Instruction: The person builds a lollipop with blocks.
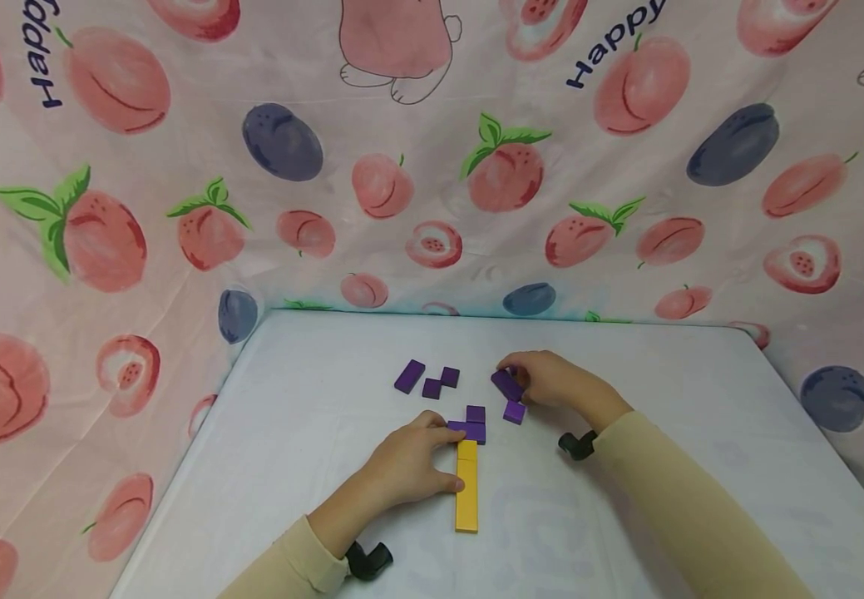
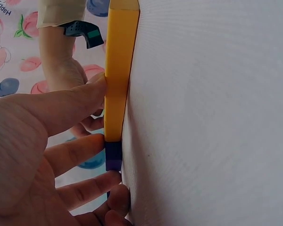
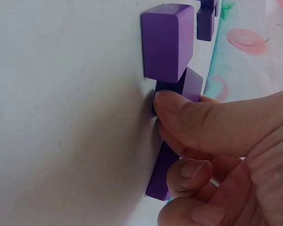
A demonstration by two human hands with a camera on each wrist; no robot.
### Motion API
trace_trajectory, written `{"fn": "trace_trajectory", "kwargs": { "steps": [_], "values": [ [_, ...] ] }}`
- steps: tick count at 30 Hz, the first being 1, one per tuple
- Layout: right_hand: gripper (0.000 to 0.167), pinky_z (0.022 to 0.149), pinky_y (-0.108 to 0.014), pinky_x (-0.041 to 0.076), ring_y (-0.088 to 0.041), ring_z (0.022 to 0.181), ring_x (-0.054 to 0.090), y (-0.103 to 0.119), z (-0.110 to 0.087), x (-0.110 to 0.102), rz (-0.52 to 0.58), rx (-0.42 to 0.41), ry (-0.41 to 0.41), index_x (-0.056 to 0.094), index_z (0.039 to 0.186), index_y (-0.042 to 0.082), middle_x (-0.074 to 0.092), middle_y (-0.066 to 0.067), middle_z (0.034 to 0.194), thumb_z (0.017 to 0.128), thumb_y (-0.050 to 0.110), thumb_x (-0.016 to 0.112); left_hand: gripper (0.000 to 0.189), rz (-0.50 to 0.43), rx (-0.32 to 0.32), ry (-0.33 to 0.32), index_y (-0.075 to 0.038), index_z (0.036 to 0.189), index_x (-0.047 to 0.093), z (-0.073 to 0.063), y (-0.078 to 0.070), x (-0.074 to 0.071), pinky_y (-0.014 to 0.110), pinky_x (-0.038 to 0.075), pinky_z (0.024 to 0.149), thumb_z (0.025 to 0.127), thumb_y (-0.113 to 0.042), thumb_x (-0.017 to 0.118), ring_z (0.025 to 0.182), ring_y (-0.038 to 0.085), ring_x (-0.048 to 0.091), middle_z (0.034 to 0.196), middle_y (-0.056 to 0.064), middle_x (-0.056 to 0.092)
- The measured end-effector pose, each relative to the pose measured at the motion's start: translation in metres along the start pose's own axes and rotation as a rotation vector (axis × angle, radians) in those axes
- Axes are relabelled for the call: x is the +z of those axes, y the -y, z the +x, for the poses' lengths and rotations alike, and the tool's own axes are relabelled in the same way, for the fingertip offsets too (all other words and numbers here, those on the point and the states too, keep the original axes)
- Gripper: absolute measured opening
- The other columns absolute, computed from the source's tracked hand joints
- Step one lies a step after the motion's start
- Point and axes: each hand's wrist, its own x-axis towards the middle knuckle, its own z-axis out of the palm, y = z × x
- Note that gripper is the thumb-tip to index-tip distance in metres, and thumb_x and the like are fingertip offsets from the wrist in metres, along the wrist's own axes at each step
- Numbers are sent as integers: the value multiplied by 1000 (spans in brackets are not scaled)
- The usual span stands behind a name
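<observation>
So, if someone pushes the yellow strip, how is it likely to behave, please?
The yellow strip is probably stiff, since its edges look straight. Lying flat with square sides, it seems unlikely to roll. A line crosses it near the purple blocks at its far end, so it may separate there.

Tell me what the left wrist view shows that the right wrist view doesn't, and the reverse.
Only the left wrist view: the left hand touching a yellow block, plus the right arm's sleeve and black device.
Only the right wrist view: a loose purple block close to the camera.
Both: the right hand, purple blocks, the table and fruit-print cloth.
</observation>
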Motion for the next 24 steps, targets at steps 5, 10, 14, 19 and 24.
{"fn": "trace_trajectory", "kwargs": {
  "steps": [5,10,14,19,24],
  "values": [
    [58,101,-46,59,-25,106,60,-2,0,0,15,2,-17,63,144,19,68,-6,112,91,6,83,67,3,5,-2,-31,142,71,0,0,0,44,57,104,81,-48,92,120,22,68,142,-1,63],
    [57,91,-40,58,-24,100,60,-5,-4,-1,22,-10,-58,63,142,16,66,-5,104,89,6,83,67,7,2,-1,-31,143,71,0,0,0,45,57,105,81,-48,92,121,23,68,143,0,63],
    [57,89,-40,57,-24,97,60,-5,-7,-4,32,-15,-87,62,142,13,65,-6,100,89,6,83,67,7,-2,-1,-31,143,71,0,-1,0,46,57,105,81,-48,92,121,24,68,143,0,63],
    [60,88,-38,56,-23,94,60,-7,-8,-4,35,-15,-120,60,143,10,65,-4,97,88,7,84,67,6,-6,0,-32,143,71,0,-1,1,45,57,104,81,-48,92,120,23,67,143,0,63],
    [60,85,-36,55,-22,90,60,-8,-7,-1,50,-26,-161,60,141,8,64,-4,93,87,8,84,67,7,-7,-1,-32,143,71,0,0,1,46,57,104,81,-48,92,120,23,67,143,0,63]
  ]
}}
